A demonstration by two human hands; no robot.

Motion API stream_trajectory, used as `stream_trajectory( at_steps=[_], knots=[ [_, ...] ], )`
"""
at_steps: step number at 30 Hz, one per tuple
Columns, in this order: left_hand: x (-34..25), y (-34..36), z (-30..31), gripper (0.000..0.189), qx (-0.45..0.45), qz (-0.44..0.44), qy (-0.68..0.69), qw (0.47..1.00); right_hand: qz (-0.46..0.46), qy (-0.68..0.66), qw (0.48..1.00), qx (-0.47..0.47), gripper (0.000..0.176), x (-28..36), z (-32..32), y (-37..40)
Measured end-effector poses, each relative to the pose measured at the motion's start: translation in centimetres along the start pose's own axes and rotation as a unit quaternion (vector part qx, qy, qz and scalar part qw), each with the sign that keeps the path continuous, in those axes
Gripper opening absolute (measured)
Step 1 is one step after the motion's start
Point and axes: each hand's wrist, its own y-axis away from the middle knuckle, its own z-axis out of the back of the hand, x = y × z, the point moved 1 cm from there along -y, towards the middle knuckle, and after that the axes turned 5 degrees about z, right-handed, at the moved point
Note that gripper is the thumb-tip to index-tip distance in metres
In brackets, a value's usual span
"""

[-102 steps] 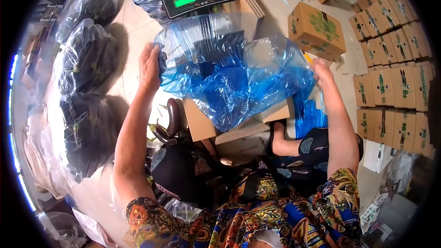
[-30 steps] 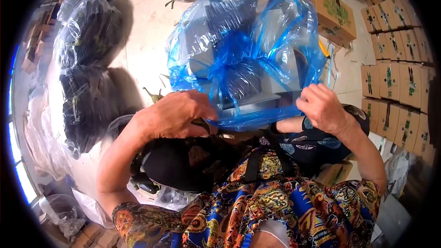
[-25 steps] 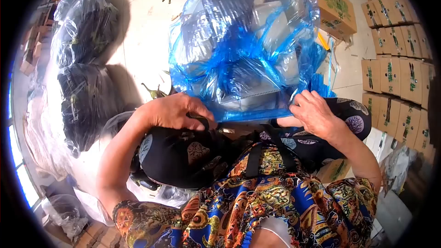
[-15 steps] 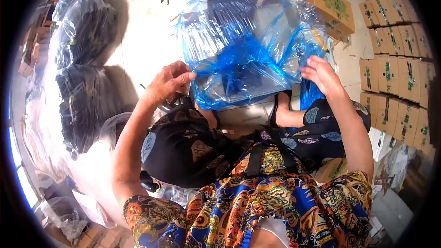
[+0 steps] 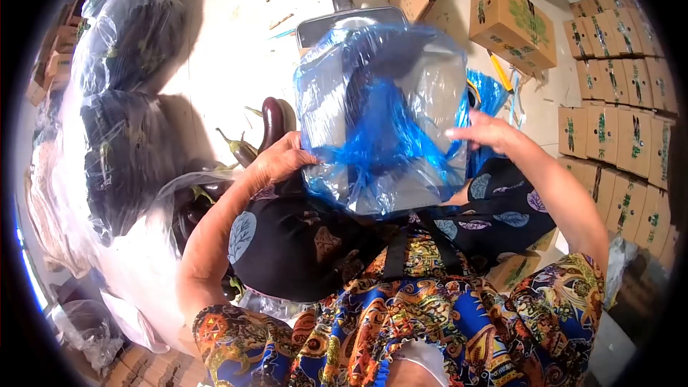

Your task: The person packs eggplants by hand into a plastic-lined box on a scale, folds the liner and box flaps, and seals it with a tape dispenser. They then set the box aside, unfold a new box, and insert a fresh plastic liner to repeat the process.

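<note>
A clear blue plastic bag (image 5: 390,125) is stretched over a pale, boxy container in front of my lap, its blue folds bunched in the middle. My left hand (image 5: 283,158) has its fingers closed on the bag's left edge. At the right edge, my right hand (image 5: 487,132) grips the bag with the thumb lying over the film; its other fingers are partly hidden. Loose eggplants (image 5: 272,122) lie on the floor just beyond my left hand. Behind the bag stands a flat platform with a post, like a weighing scale (image 5: 312,32).
Plastic-wrapped bundles of eggplants (image 5: 125,165) line the left side. Cardboard boxes (image 5: 512,25) sit at the back right, and flattened cartons (image 5: 623,100) are stacked at far right. A yellow-handled tool (image 5: 500,72) lies beside blue film (image 5: 487,89) on the floor.
The bag-covered container has come closer to my body, uncovering the platform behind it. My left hand has moved down; my right hand has moved left and closed on the bag's edge.
</note>
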Motion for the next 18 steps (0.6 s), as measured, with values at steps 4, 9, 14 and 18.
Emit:
stream_trajectory(
  at_steps=[4, 9, 14, 18],
  knots=[
    [-1.6, 0.0, 0.2, 0.038, -0.03, -0.006, -0.003, 1.0, 0.092, 0.183, 0.972, -0.118, 0.092, 1.8, 4.4, -3.2],
    [-1.7, -0.4, -1.5, 0.036, -0.04, 0.036, -0.094, 0.994, 0.179, 0.2, 0.927, -0.263, 0.094, 3.4, 8.0, -5.0],
    [-1.5, -0.4, -1.4, 0.048, -0.189, 0.131, -0.233, 0.945, 0.3, 0.196, 0.911, -0.206, 0.057, 4.6, 8.6, -8.1],
    [-4.3, 1.1, 3.4, 0.058, -0.225, -0.041, 0.008, 0.973, 0.285, 0.162, 0.936, -0.126, 0.011, 7.5, 8.5, -6.8]
  ],
)
